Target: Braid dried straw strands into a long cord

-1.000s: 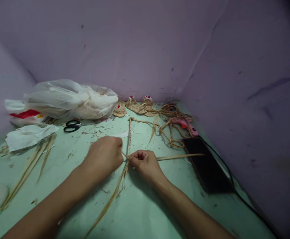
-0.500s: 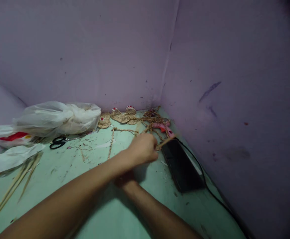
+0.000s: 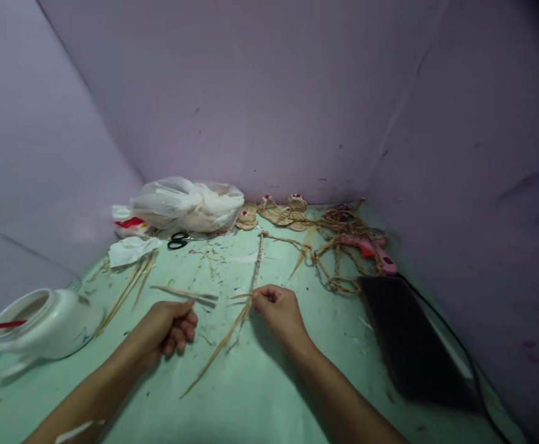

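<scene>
My right hand (image 3: 281,311) pinches the lower end of a thin straw braid (image 3: 258,262) at its loose strands (image 3: 226,339), which fan out toward me and to the left. To the left, my left hand (image 3: 172,330) is closed, its fingers curled. A short pale straw strip (image 3: 184,293) crosses at its thumb and fingertip and appears gripped there. The braid runs away from me, then bends right into a tangle of braided cord (image 3: 343,222).
Around me are a white teapot (image 3: 70,320), scissors (image 3: 177,240), straw strips (image 3: 128,287), crumpled white paper (image 3: 134,250), a plastic bag (image 3: 186,206), small woven slippers (image 3: 276,213), a pink glue gun (image 3: 385,262) and a dark tablet-like slab (image 3: 412,345) by the right wall.
My left hand has swung back left with the straw strip, uncrossing my arms. My right hand now shows at the braid's end. The view has turned left, bringing the teapot into sight.
</scene>
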`<action>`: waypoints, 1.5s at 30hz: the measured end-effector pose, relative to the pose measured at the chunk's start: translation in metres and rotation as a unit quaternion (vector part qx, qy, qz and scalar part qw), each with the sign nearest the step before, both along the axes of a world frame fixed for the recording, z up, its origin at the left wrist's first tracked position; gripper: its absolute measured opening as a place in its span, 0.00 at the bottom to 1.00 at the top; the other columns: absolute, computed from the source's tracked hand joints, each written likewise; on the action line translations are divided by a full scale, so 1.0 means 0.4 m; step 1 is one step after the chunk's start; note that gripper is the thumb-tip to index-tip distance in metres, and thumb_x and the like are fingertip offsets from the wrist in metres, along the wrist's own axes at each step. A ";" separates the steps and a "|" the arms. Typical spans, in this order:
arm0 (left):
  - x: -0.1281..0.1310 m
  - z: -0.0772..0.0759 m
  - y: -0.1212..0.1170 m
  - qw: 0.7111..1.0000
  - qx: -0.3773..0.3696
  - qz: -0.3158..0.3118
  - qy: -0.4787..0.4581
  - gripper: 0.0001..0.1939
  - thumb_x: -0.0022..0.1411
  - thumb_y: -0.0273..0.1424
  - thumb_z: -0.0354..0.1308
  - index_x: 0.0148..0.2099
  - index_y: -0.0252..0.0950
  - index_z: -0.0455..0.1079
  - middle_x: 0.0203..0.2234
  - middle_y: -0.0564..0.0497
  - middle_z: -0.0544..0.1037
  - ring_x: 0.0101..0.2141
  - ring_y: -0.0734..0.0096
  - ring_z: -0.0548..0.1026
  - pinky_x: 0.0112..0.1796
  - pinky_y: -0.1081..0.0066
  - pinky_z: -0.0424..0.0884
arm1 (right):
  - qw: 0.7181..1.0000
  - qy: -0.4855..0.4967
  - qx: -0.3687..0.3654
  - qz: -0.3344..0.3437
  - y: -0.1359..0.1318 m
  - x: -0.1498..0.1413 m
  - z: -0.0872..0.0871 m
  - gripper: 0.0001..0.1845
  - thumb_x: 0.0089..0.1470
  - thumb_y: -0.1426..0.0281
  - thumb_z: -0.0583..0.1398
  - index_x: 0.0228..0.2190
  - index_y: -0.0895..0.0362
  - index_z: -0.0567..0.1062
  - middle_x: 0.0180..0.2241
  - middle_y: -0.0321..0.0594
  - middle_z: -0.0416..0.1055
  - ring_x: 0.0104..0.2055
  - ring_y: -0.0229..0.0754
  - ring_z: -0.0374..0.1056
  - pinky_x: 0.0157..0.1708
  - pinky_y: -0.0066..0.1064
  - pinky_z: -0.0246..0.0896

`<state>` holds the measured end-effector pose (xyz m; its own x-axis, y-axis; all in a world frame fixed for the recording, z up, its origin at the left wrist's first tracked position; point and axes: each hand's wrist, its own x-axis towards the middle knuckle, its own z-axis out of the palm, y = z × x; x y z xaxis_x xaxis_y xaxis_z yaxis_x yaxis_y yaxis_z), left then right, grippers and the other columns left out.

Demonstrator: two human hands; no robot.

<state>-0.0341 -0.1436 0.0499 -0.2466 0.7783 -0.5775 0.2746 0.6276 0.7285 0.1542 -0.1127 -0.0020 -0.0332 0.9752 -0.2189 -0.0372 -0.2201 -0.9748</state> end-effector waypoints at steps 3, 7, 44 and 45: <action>-0.011 0.026 0.005 0.969 0.112 -0.151 0.158 0.12 0.49 0.36 0.53 0.22 0.33 0.65 0.12 0.53 0.67 0.15 0.76 0.63 0.18 0.76 0.56 | 1.000 0.005 -0.015 0.010 -0.002 0.001 0.001 0.06 0.36 0.71 0.57 0.18 0.63 0.71 0.15 0.35 0.64 0.17 0.31 0.54 0.19 0.24 0.48; -0.025 0.075 0.061 0.867 0.203 -0.358 0.280 0.09 0.48 0.29 0.50 0.30 0.36 0.71 0.29 0.50 0.75 0.32 0.71 0.70 0.34 0.75 0.61 | 1.000 -0.002 -0.025 0.004 -0.003 0.000 0.001 0.08 0.37 0.69 0.59 0.19 0.63 0.71 0.16 0.35 0.63 0.17 0.30 0.54 0.19 0.24 0.47; 0.082 -0.027 0.148 0.915 0.102 -0.386 -0.047 0.12 0.46 0.36 0.53 0.21 0.31 0.66 0.12 0.58 0.58 0.17 0.82 0.54 0.20 0.77 0.49 | 0.998 0.031 -0.050 0.012 -0.001 -0.002 0.005 0.10 0.38 0.68 0.61 0.20 0.64 0.70 0.15 0.32 0.61 0.17 0.27 0.51 0.17 0.22 0.43; 0.084 -0.030 0.147 0.920 0.097 -0.377 -0.051 0.13 0.46 0.36 0.53 0.19 0.31 0.65 0.11 0.58 0.57 0.16 0.82 0.53 0.19 0.77 0.48 | 0.998 0.032 -0.049 0.012 -0.001 -0.002 0.005 0.10 0.38 0.68 0.61 0.20 0.64 0.70 0.15 0.32 0.61 0.17 0.28 0.51 0.18 0.22 0.44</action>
